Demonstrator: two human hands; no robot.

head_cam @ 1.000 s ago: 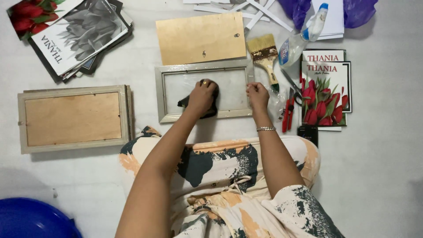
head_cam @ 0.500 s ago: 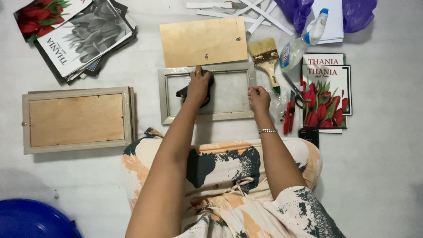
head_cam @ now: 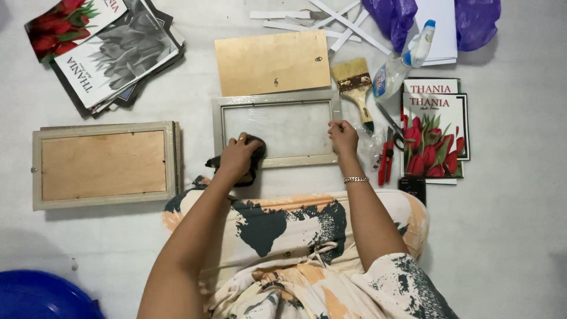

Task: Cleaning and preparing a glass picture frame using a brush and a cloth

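The pale grey rectangular wooden picture frame with its glass pane (head_cam: 276, 129) lay flat on the white floor just in front of the person's knees, below a loose plywood backing board (head_cam: 272, 62). The left hand (head_cam: 237, 158) had its fingers closed over a dark crumpled cloth (head_cam: 255, 155), pressing it on the pane's lower left corner, seemingly to wipe it. The right hand (head_cam: 343, 134) rested with fingers curled on the frame's right edge, apparently steadying it, beside a wooden-handled flat paintbrush (head_cam: 356, 90).

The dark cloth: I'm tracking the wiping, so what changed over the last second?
The left hand slid the dark cloth from the glass's upper middle down to the frame's lower-left corner. The right hand stayed on the right edge; nothing else moved.
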